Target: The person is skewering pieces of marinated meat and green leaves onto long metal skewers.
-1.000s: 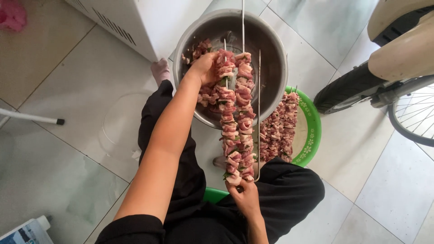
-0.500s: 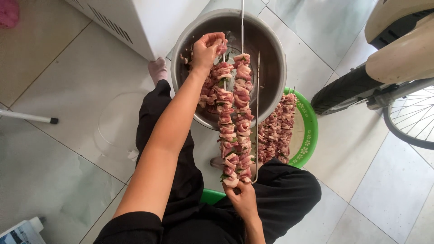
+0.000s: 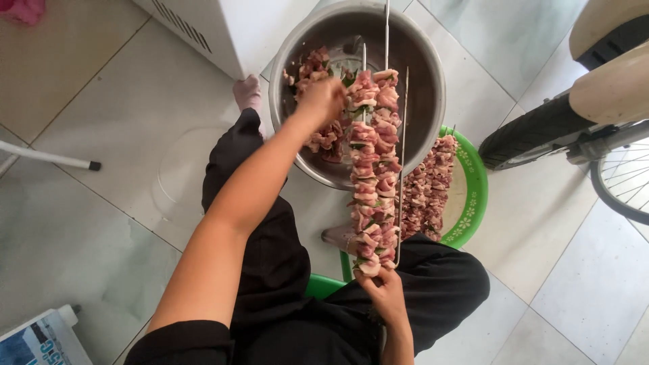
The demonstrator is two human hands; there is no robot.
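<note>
Tiled floor lying below, steel bowl (image 3: 419,101) sitting ahead. Right hand (image 3: 385,294) gripping bare lower ends of loaded skewers (image 3: 372,169); left hand (image 3: 323,100) pinching raw meat (image 3: 318,67) over bowl. Meat looking soft, slippery; skewers stiff, best held by bare ends.

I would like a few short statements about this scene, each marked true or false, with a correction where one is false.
1. The right hand grips the lower ends of metal skewers loaded with raw meat. True.
2. The left hand rests on the person's knee. False: it is raised over the steel bowl, beside the skewers' upper part.
3. The steel bowl holds loose pieces of meat. True.
4. The green tray has nothing on it. False: filled skewers lie on it.
5. All the prongs carry meat to the tip. False: bare metal shows above the meat.
</note>
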